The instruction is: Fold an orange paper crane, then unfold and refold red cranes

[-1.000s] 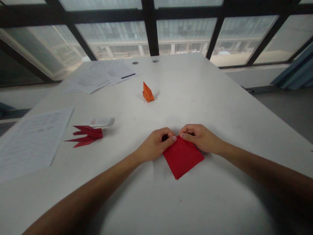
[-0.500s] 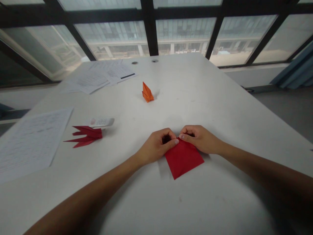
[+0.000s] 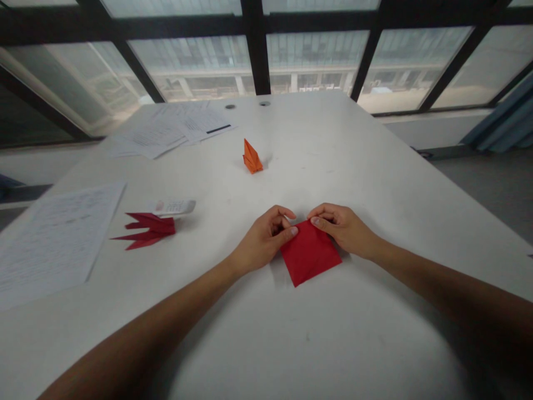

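Note:
A folded red sheet of origami paper is held just over the white table, one corner pointing towards me. My left hand pinches its upper left edge, the thumb lying on top and the index finger stretched beyond the edge. At the top corner my right hand grips the paper between thumb and curled fingers. The fingertips behind the paper are partly hidden. To the left lies a dark red folded paper figure with several long points. Farther off stands an orange folded paper figure.
A white remote control lies behind the dark red figure. One printed sheet is at the left edge of the table, and several papers overlap at the far left. Windows stand beyond the far edge.
Both hands and the red paper have shifted slightly away from me. The left index finger has straightened and lifted off the paper's edge, and the hands are a little farther apart.

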Motion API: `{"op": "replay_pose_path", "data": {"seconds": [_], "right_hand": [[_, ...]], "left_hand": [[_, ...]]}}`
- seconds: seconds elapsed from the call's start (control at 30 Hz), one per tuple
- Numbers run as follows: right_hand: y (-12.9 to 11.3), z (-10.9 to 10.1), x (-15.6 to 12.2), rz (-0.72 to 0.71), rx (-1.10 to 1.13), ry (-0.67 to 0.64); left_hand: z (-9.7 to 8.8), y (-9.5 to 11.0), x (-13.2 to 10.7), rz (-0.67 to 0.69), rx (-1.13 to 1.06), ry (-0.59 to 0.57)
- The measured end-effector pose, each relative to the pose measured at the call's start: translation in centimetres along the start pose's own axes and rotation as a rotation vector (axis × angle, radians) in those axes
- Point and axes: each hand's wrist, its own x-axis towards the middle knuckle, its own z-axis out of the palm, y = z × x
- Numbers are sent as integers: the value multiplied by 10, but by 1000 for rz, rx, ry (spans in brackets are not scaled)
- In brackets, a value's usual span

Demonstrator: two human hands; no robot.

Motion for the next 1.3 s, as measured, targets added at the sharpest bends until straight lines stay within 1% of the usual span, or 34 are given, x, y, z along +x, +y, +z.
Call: {"op": "replay_pose_path", "data": {"seconds": [0.17, 0.23, 0.37, 0.4, 0.47, 0.57, 0.63, 0.77, 0.83, 0.9, 0.97, 1.0, 1.07, 1.13, 1.2, 1.3], "right_hand": [[0, -3, 3, 50, 145, 32], [2, -5, 5, 67, 215, 39], [6, -6, 8, 36, 279, 27], [6, -6, 8, 26, 283, 19], [6, -6, 7, 16, 299, 12], [5, -6, 6, -12, 321, 23], [5, -7, 6, -36, 242, 25], [8, -7, 5, -42, -54, -2], [10, -6, 5, -18, -97, -15], [11, -5, 4, -14, -132, 1], [11, -3, 3, -28, -201, 26], [10, -2, 3, -38, -226, 37], [9, 0, 1, -56, -200, 46], [8, 2, 0, -76, -126, 50], [9, 3, 0, -108, -97, 61], [13, 0, 1, -190, -159, 51]], "left_hand": [[-1, -1, -1, 14, 21, 6], [-2, -3, -1, 24, 24, 64], [-4, -5, 0, -9, 33, 304], [-4, -5, -1, -18, 51, 346], [-4, -4, -2, -13, 126, 377], [-2, -1, -6, 45, 308, 356], [-1, 1, -7, 101, 421, 354], [0, -2, -7, 196, 548, 375], [1, -5, -8, 216, 633, 386], [1, -8, -10, 251, 793, 395], [2, -8, -13, 308, 957, 366], [2, -8, -14, 339, 1010, 320], [3, -6, -15, 375, 1052, 180], [3, -5, -15, 369, 1068, 57], [2, -5, -14, 335, 1089, 12], [2, -4, -13, 300, 1102, 6]]}}
